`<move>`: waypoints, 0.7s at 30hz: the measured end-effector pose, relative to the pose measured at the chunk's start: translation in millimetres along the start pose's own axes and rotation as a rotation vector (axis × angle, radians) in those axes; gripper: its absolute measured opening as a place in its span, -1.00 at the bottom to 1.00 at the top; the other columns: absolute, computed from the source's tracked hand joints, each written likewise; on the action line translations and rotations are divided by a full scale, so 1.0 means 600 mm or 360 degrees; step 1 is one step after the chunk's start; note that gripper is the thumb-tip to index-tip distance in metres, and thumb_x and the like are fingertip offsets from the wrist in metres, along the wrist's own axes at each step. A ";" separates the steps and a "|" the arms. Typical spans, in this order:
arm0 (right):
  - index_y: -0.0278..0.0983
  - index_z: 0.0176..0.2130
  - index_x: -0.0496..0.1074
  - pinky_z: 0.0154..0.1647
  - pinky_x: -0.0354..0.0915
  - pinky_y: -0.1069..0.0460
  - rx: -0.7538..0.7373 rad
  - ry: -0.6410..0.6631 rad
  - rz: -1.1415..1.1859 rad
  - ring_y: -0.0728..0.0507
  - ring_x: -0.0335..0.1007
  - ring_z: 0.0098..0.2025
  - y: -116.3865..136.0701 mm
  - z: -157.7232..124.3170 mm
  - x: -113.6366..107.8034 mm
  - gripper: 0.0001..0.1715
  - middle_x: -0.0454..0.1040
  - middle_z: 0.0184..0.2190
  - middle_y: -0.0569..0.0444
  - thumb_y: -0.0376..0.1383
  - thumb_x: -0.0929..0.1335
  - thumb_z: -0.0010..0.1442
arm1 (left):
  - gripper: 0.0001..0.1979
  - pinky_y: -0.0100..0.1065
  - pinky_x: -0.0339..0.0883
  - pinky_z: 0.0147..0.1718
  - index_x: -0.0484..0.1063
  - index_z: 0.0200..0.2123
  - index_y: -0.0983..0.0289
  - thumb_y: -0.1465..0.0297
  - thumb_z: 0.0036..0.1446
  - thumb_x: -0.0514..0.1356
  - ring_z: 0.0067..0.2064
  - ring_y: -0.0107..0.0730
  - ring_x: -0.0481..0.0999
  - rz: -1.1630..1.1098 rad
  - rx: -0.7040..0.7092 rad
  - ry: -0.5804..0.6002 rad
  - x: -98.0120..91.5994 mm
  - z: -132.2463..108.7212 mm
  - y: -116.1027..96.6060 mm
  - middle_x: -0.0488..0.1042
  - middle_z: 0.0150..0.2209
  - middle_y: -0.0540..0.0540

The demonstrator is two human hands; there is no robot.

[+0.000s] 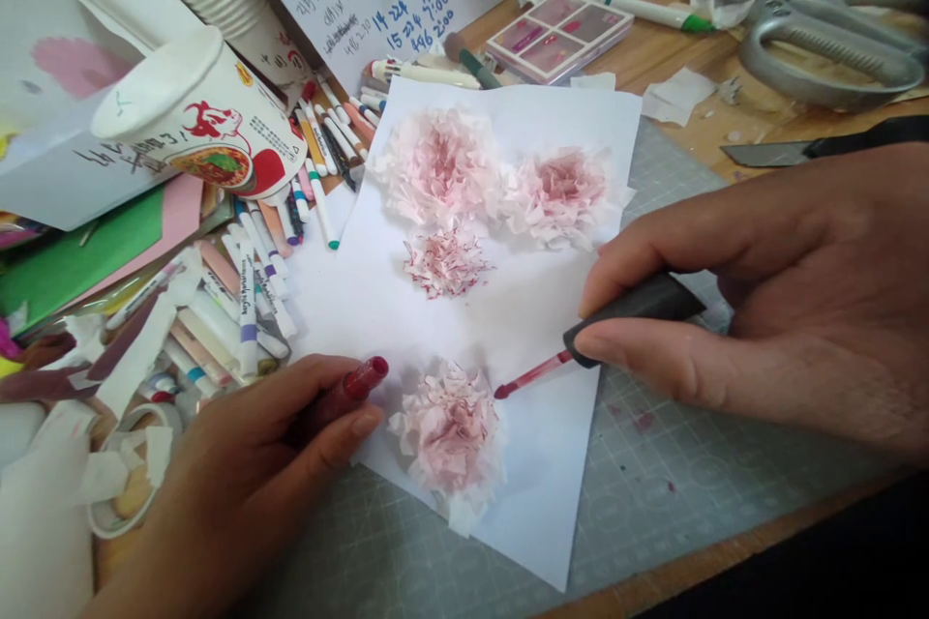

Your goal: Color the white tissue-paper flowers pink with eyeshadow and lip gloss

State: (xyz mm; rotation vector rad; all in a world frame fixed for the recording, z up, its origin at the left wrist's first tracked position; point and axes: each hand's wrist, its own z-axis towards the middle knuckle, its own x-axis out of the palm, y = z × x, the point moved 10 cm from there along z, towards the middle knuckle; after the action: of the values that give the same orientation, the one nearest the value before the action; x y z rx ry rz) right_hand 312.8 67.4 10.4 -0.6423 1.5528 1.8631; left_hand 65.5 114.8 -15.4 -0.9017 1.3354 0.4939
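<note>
Several pink and white tissue-paper flowers lie on a white sheet of paper (529, 309). Two larger ones, a left one (441, 166) and a right one (562, 189), sit at the top, with a small red-edged flower (446, 261) below them. My right hand (762, 300) pinches a black-capped applicator (631, 314); its red tip is at the right edge of the lower flower (456, 426). Left of that flower, my left hand (283, 464) holds a small open red tube (355, 387), mouth pointing up and right.
Many markers (247, 300) lie left of the paper beside a paper cup (210, 116). At the back right are a palette (557, 34), scissors (827, 39) and a knife blade (769, 153). A cutting mat (674, 464) lies underneath.
</note>
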 end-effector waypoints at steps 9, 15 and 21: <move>-0.12 -0.60 0.54 -0.74 -0.13 0.05 -0.0115 -0.0072 0.0074 0.08 0.04 -0.76 0.003 0.002 0.000 -0.76 0.28 -0.80 0.26 -0.10 0.51 -0.01 | -0.75 -0.57 0.32 -0.59 0.50 -0.27 0.06 0.04 0.17 0.20 -0.50 -0.43 0.59 -0.0010 -0.0073 -0.0025 -0.003 -0.008 0.010 0.64 -0.44 -0.17; -0.10 -0.57 0.58 -0.71 -0.12 0.04 -0.0104 -0.0120 0.0049 0.07 -0.02 -0.76 0.000 0.000 -0.005 -0.80 0.22 -0.84 0.25 -0.10 0.51 0.00 | -0.75 -0.58 0.32 -0.60 0.49 -0.26 0.04 0.04 0.18 0.19 -0.50 -0.44 0.60 -0.0006 -0.0045 -0.0013 0.001 -0.005 0.007 0.64 -0.44 -0.18; -0.10 -0.57 0.57 -0.68 -0.08 0.03 -0.0107 -0.0082 0.0065 0.07 0.02 -0.73 0.002 0.002 -0.001 -0.81 0.30 -0.79 0.26 -0.12 0.52 -0.02 | -0.74 -0.57 0.33 -0.58 0.49 -0.25 0.07 0.04 0.18 0.20 -0.49 -0.43 0.60 0.0008 -0.0054 0.0006 0.003 -0.008 0.010 0.64 -0.44 -0.17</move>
State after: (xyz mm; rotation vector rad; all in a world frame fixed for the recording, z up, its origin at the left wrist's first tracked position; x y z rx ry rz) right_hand 312.4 68.2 11.5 -0.5916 1.4864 1.9539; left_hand 58.1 114.2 -18.4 -0.9280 1.3366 0.5202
